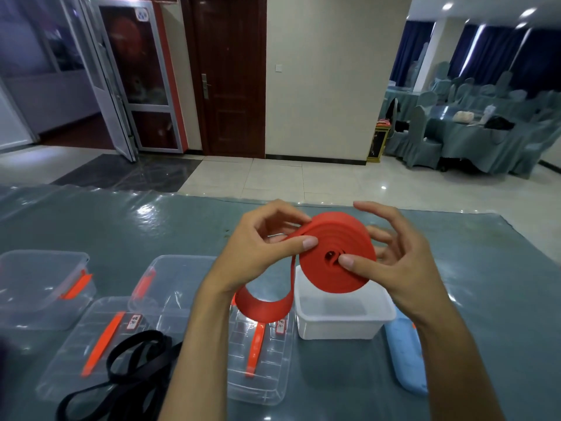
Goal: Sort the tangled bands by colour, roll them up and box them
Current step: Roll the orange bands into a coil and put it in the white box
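1. Head view looks down on a person's two hands raised above a table point(91, 220) with a shiny blue-grey cover, both working one red band point(335, 256).

2. Most of that band is already wound into a flat coil held in the air between the hands, directly over an open white box point(343, 317). Holding it there probably keeps the finished roll a short drop from its container.

3. The right hand point(403, 268) grasps the coil: the thumb presses on the near face close to the centre hole, while the fingers curl behind the far face. This pinch through the middle seems meant to stop the turns from springing loose.

4. The left hand point(261, 253) pinches the band where its free end meets the coil's rim, thumb on the near side and fingers curled over the top. From there it can feed and tension the next turn.

5. A loose tail of the band hangs down in a loop below the left wrist, so the winding is judged nearly but not fully done.

6. A black band point(133, 363) lies in a loose tangle at the near left, partly over a clear lid point(91, 344), apparently waiting its turn.

7. Two clear boxes point(39, 287) stand open at the left, and a second clear lid point(261, 360) with orange clasps lies in front of the white box.

8. A pale blue object point(405, 357) lies beside the white box, partly hidden by the right forearm; what it is cannot be told.
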Demonstrator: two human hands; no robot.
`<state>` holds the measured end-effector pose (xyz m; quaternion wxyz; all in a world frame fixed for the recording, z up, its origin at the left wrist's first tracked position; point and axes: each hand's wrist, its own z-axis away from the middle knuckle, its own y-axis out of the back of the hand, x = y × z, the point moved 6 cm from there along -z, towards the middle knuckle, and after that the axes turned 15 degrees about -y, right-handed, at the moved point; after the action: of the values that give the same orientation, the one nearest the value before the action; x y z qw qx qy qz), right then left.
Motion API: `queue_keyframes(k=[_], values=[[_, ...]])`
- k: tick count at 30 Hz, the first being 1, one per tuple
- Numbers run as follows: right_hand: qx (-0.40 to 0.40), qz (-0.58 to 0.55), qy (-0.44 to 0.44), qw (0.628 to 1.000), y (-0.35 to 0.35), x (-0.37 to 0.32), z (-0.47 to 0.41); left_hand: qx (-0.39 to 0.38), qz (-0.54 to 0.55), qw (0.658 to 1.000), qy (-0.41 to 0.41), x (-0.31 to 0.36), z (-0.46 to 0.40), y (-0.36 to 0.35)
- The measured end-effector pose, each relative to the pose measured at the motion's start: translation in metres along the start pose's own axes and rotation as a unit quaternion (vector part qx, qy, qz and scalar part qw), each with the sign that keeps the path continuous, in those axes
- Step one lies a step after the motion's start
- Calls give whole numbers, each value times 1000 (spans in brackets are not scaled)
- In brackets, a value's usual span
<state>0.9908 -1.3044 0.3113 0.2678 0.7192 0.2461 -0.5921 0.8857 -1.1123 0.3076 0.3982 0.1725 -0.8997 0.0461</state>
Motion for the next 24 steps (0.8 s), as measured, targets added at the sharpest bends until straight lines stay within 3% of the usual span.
queue_keyframes(k=[5,10,13,16,19,24], values=[[25,-37,43,998,0,-1,1,-39,-23,999,-5,9,-5,-2],[-52,7,-43,998,-3,6,-6,-22,-45,999,-18,8,-6,-6],[-9,42,-6,999,5,0,-6,-15,-23,1000,-6,3,-6,-8],[29,-17,25,999,9,-1,-5,-47,6,999,23,-4,-5,-14],[34,-47,4,998,7,6,-7,-67,21,997,34,-8,-5,-19],[-22,20,-38,999,3,15,-11,-19,-20,998,49,-14,-2,-7]])
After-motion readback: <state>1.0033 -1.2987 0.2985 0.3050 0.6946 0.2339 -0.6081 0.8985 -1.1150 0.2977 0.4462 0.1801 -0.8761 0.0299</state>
